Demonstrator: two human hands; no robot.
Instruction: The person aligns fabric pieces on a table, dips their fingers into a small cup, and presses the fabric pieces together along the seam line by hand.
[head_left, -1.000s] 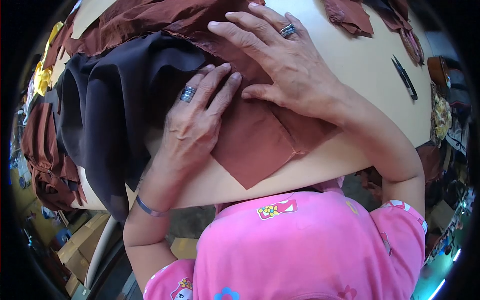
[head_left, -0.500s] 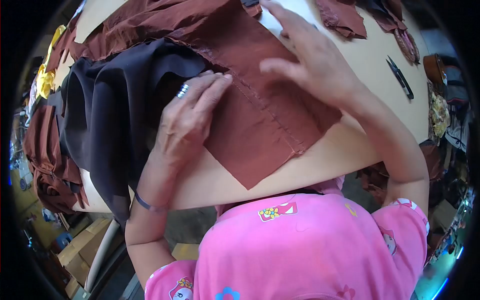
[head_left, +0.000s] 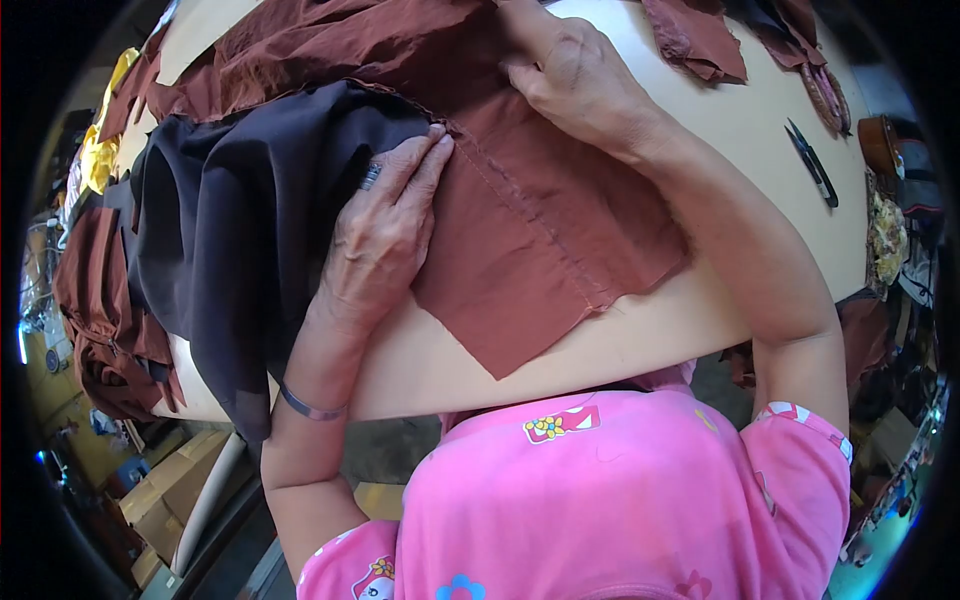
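Observation:
A brown cloth (head_left: pixel 520 290) with a stitched seam running down it lies over the table near my body. Black cloth (head_left: pixel 235 200) is gathered to its left and hangs over the table edge. My left hand (head_left: pixel 385 225), with a ring on one finger, has its fingers pressed together on the cloth where black meets brown. Its fingertips rest at the top of the seam. Farther up, my right hand (head_left: pixel 580 85) is closed on the brown cloth, its forefinger smeared by motion and partly cut off by the frame's top.
Black-handled thread snips (head_left: pixel 812 165) lie on the table (head_left: pixel 740 140) at the right. More brown pieces (head_left: pixel 697 38) lie at the back right. A pleated brown bundle (head_left: pixel 105 290) hangs at the left edge. Cardboard boxes (head_left: pixel 165 490) stand below left.
My right hand has moved left and away from me, and its spread fingers have closed on the brown cloth. My left hand has shifted slightly right, staying at the seam.

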